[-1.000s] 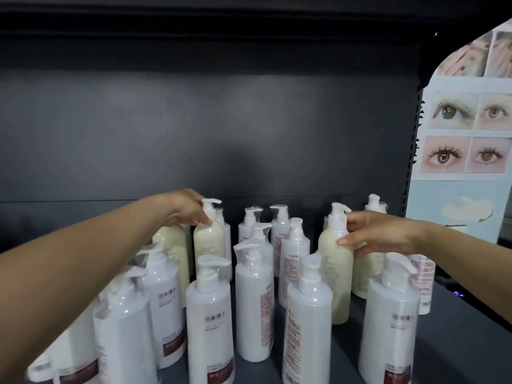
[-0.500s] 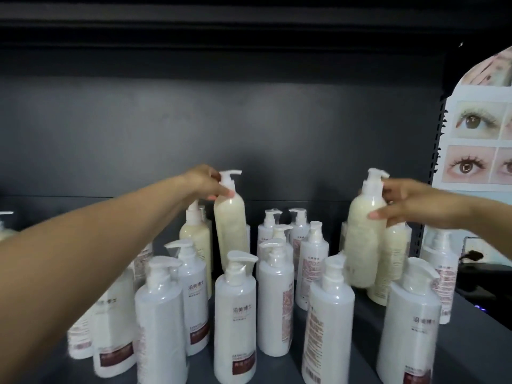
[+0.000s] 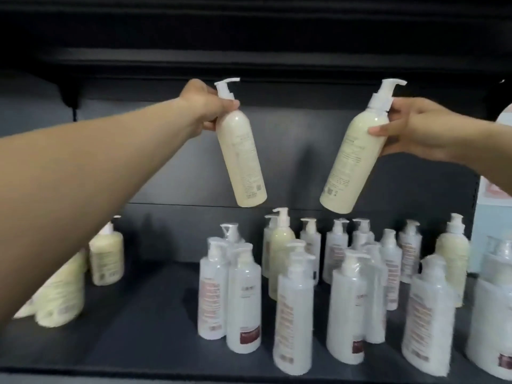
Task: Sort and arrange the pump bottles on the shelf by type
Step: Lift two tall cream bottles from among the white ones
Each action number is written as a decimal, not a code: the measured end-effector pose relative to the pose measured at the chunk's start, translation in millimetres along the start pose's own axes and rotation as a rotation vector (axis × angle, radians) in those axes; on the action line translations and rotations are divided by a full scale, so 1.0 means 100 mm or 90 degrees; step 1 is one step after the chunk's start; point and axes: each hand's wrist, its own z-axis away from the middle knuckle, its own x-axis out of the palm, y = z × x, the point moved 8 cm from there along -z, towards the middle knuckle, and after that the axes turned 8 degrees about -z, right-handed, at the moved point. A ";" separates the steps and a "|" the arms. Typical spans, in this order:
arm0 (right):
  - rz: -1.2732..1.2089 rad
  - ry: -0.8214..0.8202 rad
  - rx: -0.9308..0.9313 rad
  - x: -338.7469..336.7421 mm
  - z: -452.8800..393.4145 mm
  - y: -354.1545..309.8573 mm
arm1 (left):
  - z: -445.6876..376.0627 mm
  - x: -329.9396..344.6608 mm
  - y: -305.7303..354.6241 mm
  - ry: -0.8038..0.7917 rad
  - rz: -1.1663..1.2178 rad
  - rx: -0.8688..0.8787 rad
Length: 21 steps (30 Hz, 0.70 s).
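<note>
Bottles of cream lotion have risen high above the shelf [image 3: 155, 300] since a moment ago: the left hand [image 3: 206, 106] pinches one cream bottle [image 3: 240, 156] at its neck, the right hand [image 3: 412, 128] clasps another cream bottle [image 3: 353, 159]. Both tilt, white pumps up. White bottles [image 3: 293, 314] crowd below; cream ones [image 3: 106, 259] stand left.

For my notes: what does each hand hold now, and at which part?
Left hand: cream plastic pump bottle, gripped at neck and shoulder. Right hand: second cream pump bottle, gripped at its shoulder.
</note>
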 end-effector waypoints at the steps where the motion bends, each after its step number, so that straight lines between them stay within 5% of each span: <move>1: -0.017 -0.002 -0.005 0.25 -0.04 -0.05 | -0.01 -0.20 -0.06 0.009 -0.005 0.005; 10: -0.106 0.000 0.026 2.22 -0.63 -0.14 | -0.35 -1.29 -1.05 0.008 -0.147 -0.004; 21: 0.046 -0.161 0.141 3.38 -1.26 0.72 | -0.79 -1.07 -2.37 -0.157 -0.282 -0.021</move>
